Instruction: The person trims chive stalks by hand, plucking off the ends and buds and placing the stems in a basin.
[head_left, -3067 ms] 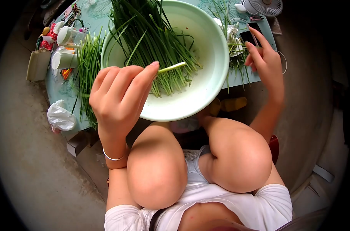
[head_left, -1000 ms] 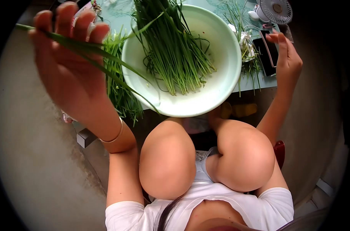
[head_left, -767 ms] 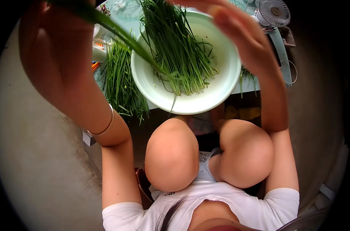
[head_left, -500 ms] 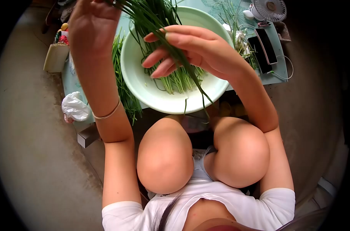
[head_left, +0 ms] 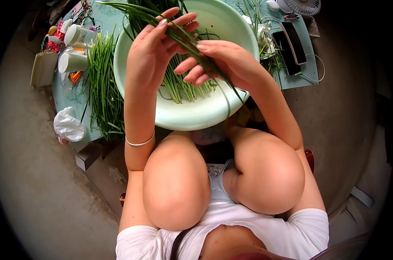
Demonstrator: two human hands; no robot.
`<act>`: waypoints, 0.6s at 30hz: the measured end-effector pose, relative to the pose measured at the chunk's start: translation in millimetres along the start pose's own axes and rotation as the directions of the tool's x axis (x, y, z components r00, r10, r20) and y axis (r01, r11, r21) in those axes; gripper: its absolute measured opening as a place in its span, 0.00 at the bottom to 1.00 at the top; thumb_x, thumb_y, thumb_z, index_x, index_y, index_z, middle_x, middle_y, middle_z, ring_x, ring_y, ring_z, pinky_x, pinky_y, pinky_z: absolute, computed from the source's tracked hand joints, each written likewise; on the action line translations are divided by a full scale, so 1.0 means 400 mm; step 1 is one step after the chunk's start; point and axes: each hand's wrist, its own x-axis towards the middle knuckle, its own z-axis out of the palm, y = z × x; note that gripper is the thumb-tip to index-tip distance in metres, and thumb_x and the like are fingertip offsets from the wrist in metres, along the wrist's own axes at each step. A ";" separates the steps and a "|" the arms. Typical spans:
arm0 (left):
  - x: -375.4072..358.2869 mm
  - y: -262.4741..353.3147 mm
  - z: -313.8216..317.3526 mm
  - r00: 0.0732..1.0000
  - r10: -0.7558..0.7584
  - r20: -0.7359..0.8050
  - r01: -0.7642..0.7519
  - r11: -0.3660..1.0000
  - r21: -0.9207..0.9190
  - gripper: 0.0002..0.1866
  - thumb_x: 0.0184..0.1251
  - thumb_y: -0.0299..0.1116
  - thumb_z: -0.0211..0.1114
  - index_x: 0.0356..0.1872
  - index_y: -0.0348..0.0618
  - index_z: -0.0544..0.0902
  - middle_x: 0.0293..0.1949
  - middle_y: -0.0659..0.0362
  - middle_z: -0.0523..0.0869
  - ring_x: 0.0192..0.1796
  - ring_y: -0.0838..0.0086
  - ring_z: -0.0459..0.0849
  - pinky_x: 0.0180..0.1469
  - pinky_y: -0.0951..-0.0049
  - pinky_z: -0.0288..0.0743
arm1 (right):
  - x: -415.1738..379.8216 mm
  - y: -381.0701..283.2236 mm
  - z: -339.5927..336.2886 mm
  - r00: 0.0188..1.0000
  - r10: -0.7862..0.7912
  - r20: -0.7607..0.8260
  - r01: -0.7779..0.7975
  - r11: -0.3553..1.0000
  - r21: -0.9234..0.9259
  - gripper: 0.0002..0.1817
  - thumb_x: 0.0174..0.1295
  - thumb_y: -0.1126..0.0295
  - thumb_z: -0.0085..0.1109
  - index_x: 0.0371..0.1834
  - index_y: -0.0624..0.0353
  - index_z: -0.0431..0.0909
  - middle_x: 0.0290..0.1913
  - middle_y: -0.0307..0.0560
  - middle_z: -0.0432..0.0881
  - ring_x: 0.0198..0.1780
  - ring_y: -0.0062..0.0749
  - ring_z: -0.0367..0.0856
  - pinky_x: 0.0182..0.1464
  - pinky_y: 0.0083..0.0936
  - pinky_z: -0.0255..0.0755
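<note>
A few long green chives (head_left: 183, 39) stretch diagonally over the basin, gripped by both hands. My left hand (head_left: 151, 54) pinches them between thumb and fingers, palm turned inward. Lower down and to the right, my right hand (head_left: 233, 65) has its thumb and index finger closed on the same chives, its other fingers loosely curled. Below the hands, a pale green basin (head_left: 183, 123) holds a bunch of chives (head_left: 177, 89), the pale stem ends pointing toward me. A larger pile of chives (head_left: 103, 82) lies left of the basin.
On the left of the table (head_left: 69, 99) are two lidded containers (head_left: 77, 35) and a crumpled white plastic bag (head_left: 69, 125). To the right lie loose stems (head_left: 268, 47), a phone (head_left: 294, 41) with a white cable, and a small fan (head_left: 304, 6). My bare knees are just below the basin.
My left hand has come down and right along the chives, closer to my right hand. The view has shifted, showing more of the table's left side.
</note>
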 end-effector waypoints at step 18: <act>-0.030 -0.058 -0.004 0.982 -0.158 0.105 0.149 0.985 0.090 0.22 0.73 0.30 0.48 0.64 0.31 0.63 0.60 0.41 0.72 0.59 0.61 0.75 0.60 0.64 0.70 | 0.002 0.039 -0.027 0.998 -0.015 -0.065 0.009 0.996 -0.091 0.18 0.70 0.65 0.44 0.52 0.70 0.70 0.41 0.58 0.82 0.37 0.32 0.84 0.35 0.22 0.80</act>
